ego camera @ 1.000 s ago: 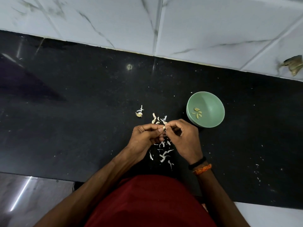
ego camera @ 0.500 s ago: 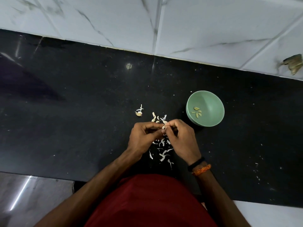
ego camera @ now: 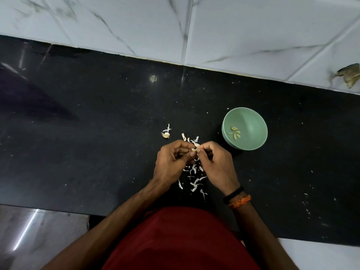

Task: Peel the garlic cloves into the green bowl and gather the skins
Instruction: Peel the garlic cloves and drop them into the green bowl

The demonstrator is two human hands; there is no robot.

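A small pale garlic clove (ego camera: 194, 149) is pinched between the fingertips of both hands above the black counter. My left hand (ego camera: 171, 162) holds it from the left and my right hand (ego camera: 216, 164) pinches it from the right, fingers curled. The green bowl (ego camera: 253, 121) stands just right of the hands, with several peeled cloves (ego camera: 234, 132) inside. White garlic skins (ego camera: 194, 182) lie scattered on the counter under and in front of the hands. More skins (ego camera: 191, 139) sit just behind the hands.
A garlic root stub with skin (ego camera: 166, 133) lies left of the skins. The black counter (ego camera: 78, 133) ends at a white tiled wall (ego camera: 233, 26) behind. A brownish scrap (ego camera: 350, 75) sits at the far right on the tiles.
Both hands stay together on the clove with only small finger shifts. The bowl and skins have not moved.
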